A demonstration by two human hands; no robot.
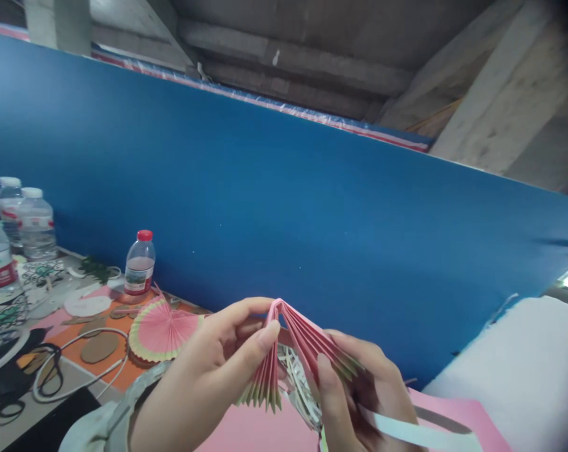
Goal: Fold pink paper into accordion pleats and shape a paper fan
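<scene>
A pink pleated paper fan [307, 333] with yellow-green edges is bent over at its middle into an upside-down V. My left hand [213, 364] pinches the left half near the bend, between thumb and fingers. On the other side, my right hand [373, 383] grips the right half, its thumb in front of the pleats. A pale strip [420, 433] runs from below the right hand toward the lower right; whether the hand holds it I cannot tell. Behind the fan lies a bundle of shredded white paper strips [300, 383], partly hidden. Pink paper [246, 427] lies below.
Left of my hands lies an opened pink pleated fan [156, 336] with a yellow rim. Around it are a brown cardboard disc [98, 347], a white cable [41, 383] and a red-capped bottle [140, 263]. More bottles [36, 226] stand far left. A blue partition [265, 207] rises behind.
</scene>
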